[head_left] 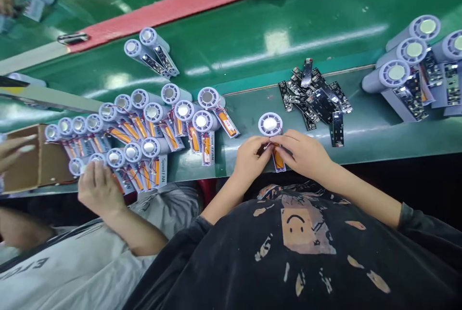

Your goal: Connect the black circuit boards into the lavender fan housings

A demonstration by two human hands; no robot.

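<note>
A purple fan unit (270, 124) with a round silver-centred head lies at the bench edge in front of me, its open handle showing an orange battery (279, 160). My left hand (253, 155) pinches at the handle's left side, by thin wires just below the head. From the right, my right hand (301, 151) has its thumb and fingers closed on the handle near the battery. The fingertips of both hands nearly meet, and what lies between them is partly hidden. Black circuit boards (319, 98) are heaped beyond my right hand.
Rows of fan units with orange batteries (153, 112) stand to the left, where a co-worker's hand (101, 187) touches one. A cardboard box (21, 156) sits far left. More fans (395, 74) with boards stand at right. A red strip (162, 11) crosses behind the green belt.
</note>
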